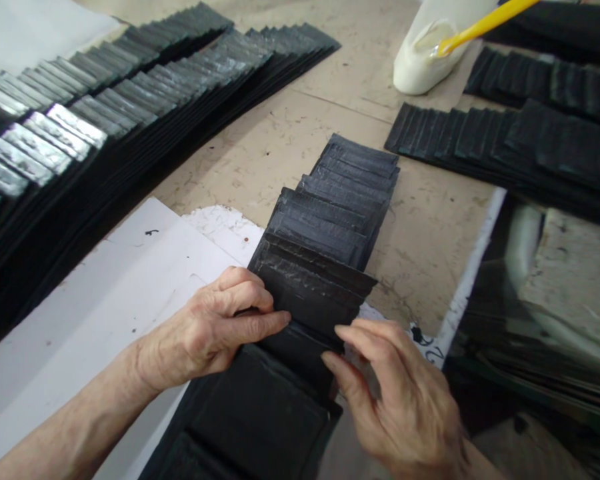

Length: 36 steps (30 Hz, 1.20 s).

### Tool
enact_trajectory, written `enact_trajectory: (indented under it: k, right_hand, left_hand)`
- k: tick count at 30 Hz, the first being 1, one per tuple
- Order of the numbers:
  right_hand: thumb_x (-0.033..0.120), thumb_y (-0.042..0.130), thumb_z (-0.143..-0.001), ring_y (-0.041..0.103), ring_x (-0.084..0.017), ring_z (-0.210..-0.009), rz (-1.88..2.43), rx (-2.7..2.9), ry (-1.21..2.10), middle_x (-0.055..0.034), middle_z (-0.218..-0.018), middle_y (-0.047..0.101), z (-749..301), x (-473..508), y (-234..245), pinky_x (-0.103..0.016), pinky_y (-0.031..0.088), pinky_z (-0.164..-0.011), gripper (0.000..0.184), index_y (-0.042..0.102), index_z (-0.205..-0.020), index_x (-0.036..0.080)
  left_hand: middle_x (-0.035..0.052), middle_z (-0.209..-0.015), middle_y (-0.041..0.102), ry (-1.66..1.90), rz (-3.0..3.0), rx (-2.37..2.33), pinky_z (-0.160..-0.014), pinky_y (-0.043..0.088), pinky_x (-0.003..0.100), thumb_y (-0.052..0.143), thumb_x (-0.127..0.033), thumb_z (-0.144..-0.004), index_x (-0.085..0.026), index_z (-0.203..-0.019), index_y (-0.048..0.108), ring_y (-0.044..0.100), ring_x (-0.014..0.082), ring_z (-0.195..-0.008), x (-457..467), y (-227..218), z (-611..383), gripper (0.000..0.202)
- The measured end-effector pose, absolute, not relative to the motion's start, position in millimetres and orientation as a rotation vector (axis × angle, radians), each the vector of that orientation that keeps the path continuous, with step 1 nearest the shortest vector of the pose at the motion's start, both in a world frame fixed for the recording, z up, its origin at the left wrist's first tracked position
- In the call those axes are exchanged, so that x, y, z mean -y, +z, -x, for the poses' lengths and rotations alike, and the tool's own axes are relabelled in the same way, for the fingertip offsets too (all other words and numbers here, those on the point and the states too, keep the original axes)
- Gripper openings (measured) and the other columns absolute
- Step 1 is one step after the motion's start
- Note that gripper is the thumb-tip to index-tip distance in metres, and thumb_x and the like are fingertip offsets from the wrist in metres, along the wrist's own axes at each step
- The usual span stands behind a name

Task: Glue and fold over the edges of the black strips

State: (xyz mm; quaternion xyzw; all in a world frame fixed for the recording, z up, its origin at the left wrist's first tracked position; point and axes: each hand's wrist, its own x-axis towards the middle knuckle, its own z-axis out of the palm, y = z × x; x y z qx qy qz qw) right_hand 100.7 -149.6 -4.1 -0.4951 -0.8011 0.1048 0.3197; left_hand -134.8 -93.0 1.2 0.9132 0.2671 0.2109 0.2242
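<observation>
A row of overlapping flat black leather-like pieces [330, 213] runs from the table toward me, each lapped over its neighbour. My left hand [220, 327] grips the left edge of one black piece [305, 307], thumb lying on top and the other fingers curled. At the right edge of the same piece, my right hand [400, 387] has its thumb and forefinger closed about the rim. Nearer to me, broader black panels [260, 407] overlap below my hands. The undersides of the pieces are hidden.
Long rows of shiny-edged black pieces [180, 87] lie at the left. More black rows [500, 140] are at the right, near a white container [420, 67] with a yellow-handled tool [490, 27]. White sheets [145, 280] lie under my left arm. The table edge [473, 267] drops off at right.
</observation>
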Motion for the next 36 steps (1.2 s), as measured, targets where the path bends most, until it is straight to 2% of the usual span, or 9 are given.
enact_trajectory:
  k: [4,10,15,19,25,31,36]
  right_hand:
    - [0.023,0.052,-0.085,0.058,-0.015,-0.08,1.366,2.071,0.374,-0.0079,-0.09,0.058,-102.7,152.2,-3.3,-0.027,0.049,-0.072,0.019,0.057,-0.1,0.012]
    - [0.022,0.054,-0.083,0.058,-0.015,-0.077,1.397,2.056,0.445,-0.0071,-0.089,0.058,-107.6,153.7,0.0,-0.026,0.049,-0.069,0.019,0.059,-0.098,0.013]
    - [0.017,0.057,-0.081,0.056,-0.015,-0.078,1.283,2.113,0.328,-0.0061,-0.084,0.061,-99.6,141.2,9.6,-0.027,0.046,-0.074,0.014,0.064,-0.092,0.013]
    - [0.021,0.056,-0.083,0.055,-0.016,-0.072,1.321,2.158,0.274,-0.0047,-0.078,0.062,-84.5,134.0,8.5,-0.028,0.044,-0.067,0.011,0.064,-0.084,0.015]
    - [0.017,0.052,-0.087,0.055,-0.011,-0.065,1.306,2.197,0.37,-0.0006,-0.069,0.059,-86.0,120.2,3.4,-0.023,0.041,-0.064,0.015,0.061,-0.076,0.016]
    - [0.02,0.053,-0.085,0.056,-0.013,-0.078,1.274,2.213,0.396,-0.0048,-0.083,0.061,-94.4,129.9,6.9,-0.023,0.043,-0.074,0.015,0.064,-0.091,0.012]
    - [0.018,0.053,-0.085,0.057,-0.01,-0.077,1.425,2.091,0.397,-0.0022,-0.08,0.061,-90.7,145.5,5.5,-0.019,0.042,-0.076,0.011,0.063,-0.087,0.014]
  left_hand:
    - [0.0072,-0.09,0.054,0.598,-2.489,-0.74,-0.082,0.044,0.032,0.033,-0.009,-0.089,-0.016,-0.113,0.058,0.048,0.0165,-0.09,93.4,0.6,134.2,0.035]
    - [0.0079,-0.092,0.053,0.641,-2.481,-0.735,-0.081,0.044,0.032,0.035,-0.003,-0.084,-0.014,-0.111,0.058,0.047,0.0169,-0.092,93.8,-2.3,133.6,0.036]
    - [0.0087,-0.093,0.051,0.646,-2.487,-0.754,-0.078,0.045,0.032,0.037,0.002,-0.079,-0.012,-0.108,0.058,0.047,0.0165,-0.089,94.4,-0.9,131.9,0.038]
    - [0.0089,-0.094,0.051,0.651,-2.481,-0.771,-0.078,0.045,0.032,0.04,0.002,-0.079,-0.011,-0.108,0.057,0.047,0.0162,-0.089,94.2,0.1,131.0,0.036]
    - [0.0083,-0.093,0.052,0.602,-2.474,-0.79,-0.08,0.045,0.029,0.039,0.001,-0.08,-0.012,-0.109,0.057,0.048,0.0151,-0.09,92.9,2.1,130.8,0.037]
    - [0.0085,-0.097,0.053,0.55,-2.452,-0.787,-0.078,0.042,0.03,0.041,-0.001,-0.08,-0.012,-0.106,0.055,0.047,0.0156,-0.086,90.3,6.8,127.7,0.032]
    - [0.0052,-0.092,0.057,0.373,-2.373,-0.853,-0.076,0.038,0.032,0.04,-0.003,-0.082,-0.016,-0.101,0.056,0.049,0.0156,-0.082,83.8,21.2,113.9,0.028]
